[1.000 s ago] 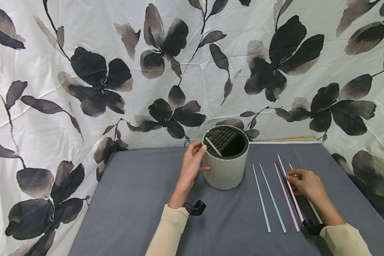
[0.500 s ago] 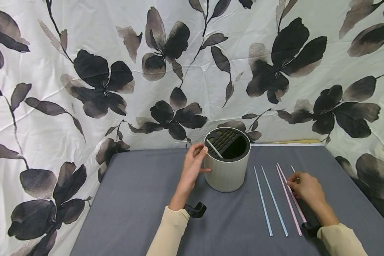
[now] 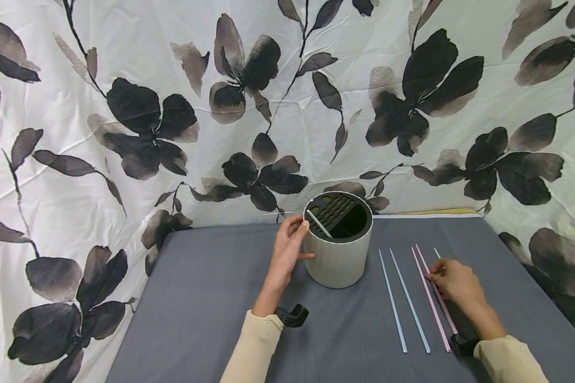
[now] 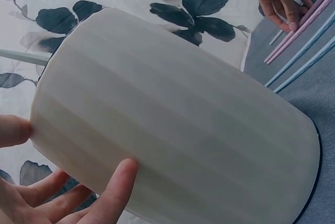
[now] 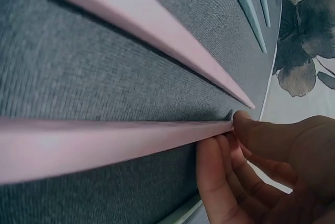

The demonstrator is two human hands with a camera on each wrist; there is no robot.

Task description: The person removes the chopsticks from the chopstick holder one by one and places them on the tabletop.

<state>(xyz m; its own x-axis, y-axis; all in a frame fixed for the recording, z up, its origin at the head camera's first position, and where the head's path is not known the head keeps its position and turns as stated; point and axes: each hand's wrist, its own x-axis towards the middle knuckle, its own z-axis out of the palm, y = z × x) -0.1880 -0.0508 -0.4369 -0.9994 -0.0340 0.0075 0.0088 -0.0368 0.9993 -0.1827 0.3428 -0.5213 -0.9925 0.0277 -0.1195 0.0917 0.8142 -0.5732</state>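
Note:
A pale cylindrical holder [image 3: 337, 260] with a black slotted insert stands mid-table, and a white stick [image 3: 319, 223] leans in it. My left hand [image 3: 294, 239] grips the holder's left side, thumb [image 4: 116, 185] on the wall and fingers up at the rim. To the right lie two blue sticks [image 3: 402, 300] and two pink sticks [image 3: 431, 298] on the grey cloth. My right hand [image 3: 448, 276] pinches the far end of the right pink stick [image 5: 104, 140], which rests on the cloth. Another white stick [image 3: 436, 252] pokes out beyond that hand.
The grey table [image 3: 196, 298] is backed and flanked by a white sheet with black flowers [image 3: 148, 122], which hangs close behind the holder. Black camera mounts sit at both wrists [image 3: 292, 315]. The table's right edge runs near the sticks.
The right hand and its pink stick have slid a little toward me. The left hand stays on the holder.

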